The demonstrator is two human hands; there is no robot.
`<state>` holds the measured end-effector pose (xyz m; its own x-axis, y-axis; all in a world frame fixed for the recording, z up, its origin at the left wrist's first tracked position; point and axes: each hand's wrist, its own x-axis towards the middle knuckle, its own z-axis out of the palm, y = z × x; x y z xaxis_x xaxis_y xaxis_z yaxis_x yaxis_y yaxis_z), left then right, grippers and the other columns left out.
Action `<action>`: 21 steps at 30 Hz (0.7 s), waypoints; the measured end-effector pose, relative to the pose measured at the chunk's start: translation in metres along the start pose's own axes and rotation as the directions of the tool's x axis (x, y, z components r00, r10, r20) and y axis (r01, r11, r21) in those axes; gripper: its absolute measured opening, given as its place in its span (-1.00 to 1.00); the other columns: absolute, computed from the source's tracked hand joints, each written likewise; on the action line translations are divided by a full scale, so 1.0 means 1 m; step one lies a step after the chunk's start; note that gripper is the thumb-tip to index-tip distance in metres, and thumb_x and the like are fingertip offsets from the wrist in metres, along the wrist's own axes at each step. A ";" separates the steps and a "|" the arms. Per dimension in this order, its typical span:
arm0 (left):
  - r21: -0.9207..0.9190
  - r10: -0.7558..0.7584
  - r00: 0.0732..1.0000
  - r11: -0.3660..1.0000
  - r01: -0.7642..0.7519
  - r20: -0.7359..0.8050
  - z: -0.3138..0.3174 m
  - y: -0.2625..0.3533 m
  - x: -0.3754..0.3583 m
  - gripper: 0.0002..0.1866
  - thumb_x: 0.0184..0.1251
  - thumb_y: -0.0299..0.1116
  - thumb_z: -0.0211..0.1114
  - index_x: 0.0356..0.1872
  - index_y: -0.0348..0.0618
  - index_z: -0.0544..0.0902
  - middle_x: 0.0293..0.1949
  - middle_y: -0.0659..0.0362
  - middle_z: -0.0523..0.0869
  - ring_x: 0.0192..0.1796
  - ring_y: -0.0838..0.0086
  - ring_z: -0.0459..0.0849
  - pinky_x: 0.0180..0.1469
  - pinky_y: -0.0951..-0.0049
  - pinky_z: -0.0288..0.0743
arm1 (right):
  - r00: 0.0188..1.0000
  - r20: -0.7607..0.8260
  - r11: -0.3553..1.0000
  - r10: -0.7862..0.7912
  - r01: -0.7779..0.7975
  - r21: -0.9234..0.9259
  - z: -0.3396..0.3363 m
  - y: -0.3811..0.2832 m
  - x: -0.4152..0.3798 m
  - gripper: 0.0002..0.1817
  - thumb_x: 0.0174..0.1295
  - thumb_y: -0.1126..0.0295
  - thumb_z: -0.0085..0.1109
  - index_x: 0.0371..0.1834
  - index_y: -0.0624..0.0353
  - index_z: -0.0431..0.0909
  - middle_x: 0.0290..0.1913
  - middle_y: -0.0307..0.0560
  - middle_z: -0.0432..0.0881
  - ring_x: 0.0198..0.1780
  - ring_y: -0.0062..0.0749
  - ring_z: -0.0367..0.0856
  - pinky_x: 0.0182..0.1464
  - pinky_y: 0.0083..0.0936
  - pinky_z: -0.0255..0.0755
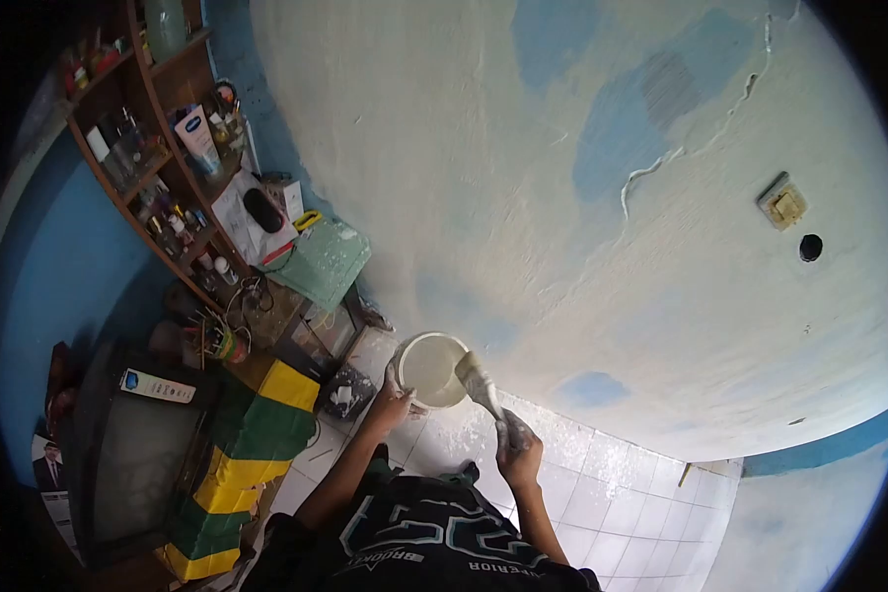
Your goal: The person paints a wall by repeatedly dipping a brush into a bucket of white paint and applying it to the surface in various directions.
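My left hand (390, 403) grips a white bucket (405, 367) by its left side, fingers closed at the rim. Pale, whitish paint (430, 371) shows inside it. In my right hand (519, 446) is a paintbrush (485, 393), its handle wrapped by my fingers. The pale-coated bristles point up and left, overlapping the bucket's right rim. White smears mark both hands. Ahead stands a wall (444, 178), mostly coated off-white, with blue patches showing through and a jagged crack (661, 163) running down its upper right.
A wooden shelf (158, 128) full of bottles stands at left. Below it are a green plastic lid-like piece (321, 261), an old television (143, 444) and a yellow-green cloth (257, 434). White spatters cover the tiled floor (582, 474). A wall switch (784, 204) sits beside a dark round hole (810, 248).
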<state>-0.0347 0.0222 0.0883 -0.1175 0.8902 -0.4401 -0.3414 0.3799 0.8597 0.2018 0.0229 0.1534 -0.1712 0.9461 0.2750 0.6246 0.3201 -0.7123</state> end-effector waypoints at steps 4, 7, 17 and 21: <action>0.000 0.018 1.000 1.000 -0.018 0.018 0.018 0.018 0.007 -0.31 0.27 -0.62 -0.12 0.26 0.17 -0.27 0.10 -0.15 0.29 -0.32 0.13 0.66 -0.33 0.31 0.65 | 0.964 0.033 0.804 0.264 -0.238 0.545 -0.021 -0.004 0.018 -0.73 0.28 0.30 -0.06 -0.19 0.31 0.51 -0.62 -0.36 0.38 -0.65 -0.70 0.28 -0.63 -0.74 0.14; -0.003 0.054 0.999 0.999 -0.054 0.001 0.032 0.033 0.009 -0.30 0.27 -0.59 -0.09 0.27 0.16 -0.29 0.05 -0.16 0.36 -0.29 0.12 0.65 -0.33 0.30 0.65 | 0.948 0.038 0.629 0.317 -0.241 0.739 -0.044 -0.021 0.053 -0.72 0.30 0.25 -0.09 -0.18 0.25 0.49 -0.65 -0.45 0.25 -0.69 -0.84 0.08 -0.69 -0.80 -0.10; -0.030 0.083 0.996 0.996 -0.082 0.025 0.025 0.022 0.009 -0.37 0.28 -0.60 -0.14 0.22 0.21 -0.21 0.07 -0.21 0.29 -0.36 0.12 0.66 -0.35 0.24 0.65 | 0.826 -0.502 0.528 -0.255 0.554 0.644 -0.222 -0.209 0.297 -0.76 0.27 0.32 -0.11 -0.20 0.31 0.39 -0.51 -0.26 0.36 -0.56 -0.69 0.28 -0.54 -0.72 0.17; 0.015 0.131 0.991 0.991 -0.131 -0.003 0.016 0.008 0.001 -0.35 0.28 -0.60 -0.14 0.23 0.24 -0.24 0.07 -0.23 0.27 -0.35 0.10 0.65 -0.32 0.22 0.65 | 0.883 -0.407 0.462 -0.233 0.469 0.753 -0.245 -0.248 0.351 -0.77 0.27 0.36 -0.16 -0.24 0.31 0.42 -0.53 -0.29 0.34 -0.58 -0.71 0.21 -0.57 -0.75 0.09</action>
<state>-0.0232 0.0304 0.0990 -0.1641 0.9314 -0.3248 -0.3094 0.2640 0.9136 0.1733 0.2630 0.5844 0.0135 0.7408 0.6715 -0.3656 0.6288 -0.6863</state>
